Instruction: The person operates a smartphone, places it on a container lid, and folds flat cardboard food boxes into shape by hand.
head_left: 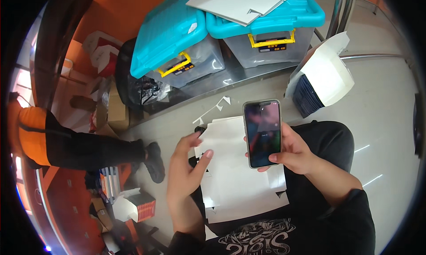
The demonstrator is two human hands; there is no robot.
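A smartphone (262, 137) with a lit screen is gripped upright in my right hand (295, 151), the thumb lying along its lower right edge. Below it, flat white die-cut cardboard sheets (242, 184) rest across my lap, with small notches along their edges. My left hand (186, 166) hovers over the left edge of the sheets, fingers and thumb apart, holding nothing. Whether its fingertips touch the cardboard I cannot tell. Thin white cardboard offcuts (213, 111) lie on the floor just beyond the sheets.
Two clear bins with turquoise lids (270, 22) stand on a low metal shelf ahead; more flat cardboard (244, 4) lies on one. A folded white carton (326, 75) stands at the right. Another person's leg (88, 144) reaches in from the left, near a small carton (135, 205).
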